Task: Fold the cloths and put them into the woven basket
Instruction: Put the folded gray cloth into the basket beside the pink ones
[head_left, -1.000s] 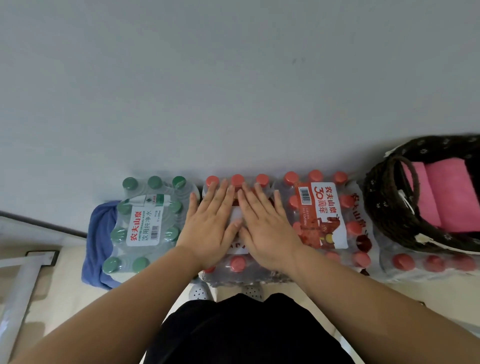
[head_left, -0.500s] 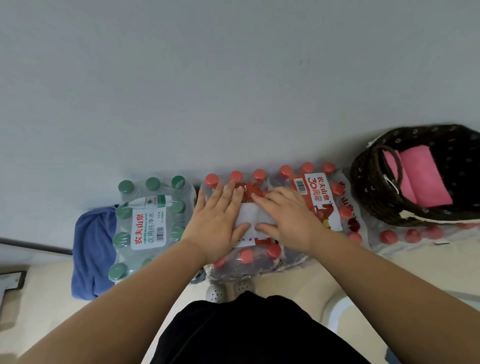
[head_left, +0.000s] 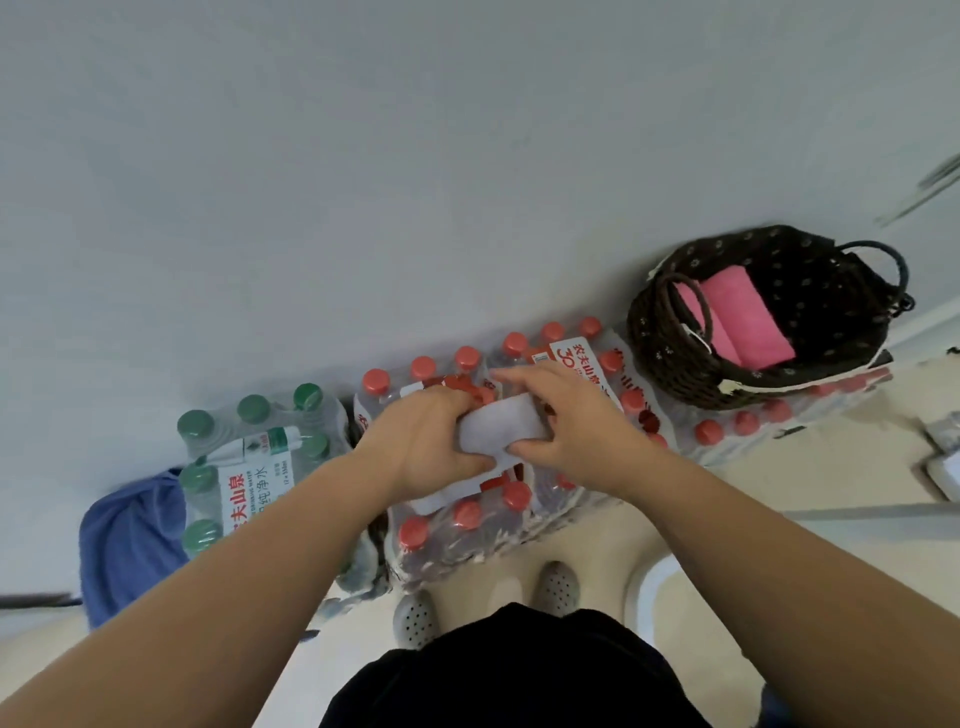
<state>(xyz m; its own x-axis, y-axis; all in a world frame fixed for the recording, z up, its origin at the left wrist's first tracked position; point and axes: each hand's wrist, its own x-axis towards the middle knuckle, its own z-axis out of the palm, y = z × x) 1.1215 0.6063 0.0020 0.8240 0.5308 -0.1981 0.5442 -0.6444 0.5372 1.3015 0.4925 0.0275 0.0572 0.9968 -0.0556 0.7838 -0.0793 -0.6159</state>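
Observation:
A small folded white cloth (head_left: 501, 428) lies on a pack of red-capped water bottles (head_left: 457, 525) in the middle. My left hand (head_left: 426, 441) grips its left end with curled fingers. My right hand (head_left: 566, 421) holds its right end, thumb under the near edge. The dark woven basket (head_left: 670, 364) stands to the right on another bottle pack, with folded pink cloths (head_left: 743, 322) inside. A blue cloth (head_left: 130, 545) lies crumpled at the far left, beside the green-capped pack.
A green-capped bottle pack (head_left: 249, 467) stands left of the red one. A second red-capped pack (head_left: 587, 364) sits between the hands and the basket. A grey wall rises behind everything. My feet in white shoes (head_left: 558, 587) stand on the pale floor below.
Both hands went from lying flat on the white cloth to gripping its two ends. The view has swung left, so the basket shows more fully.

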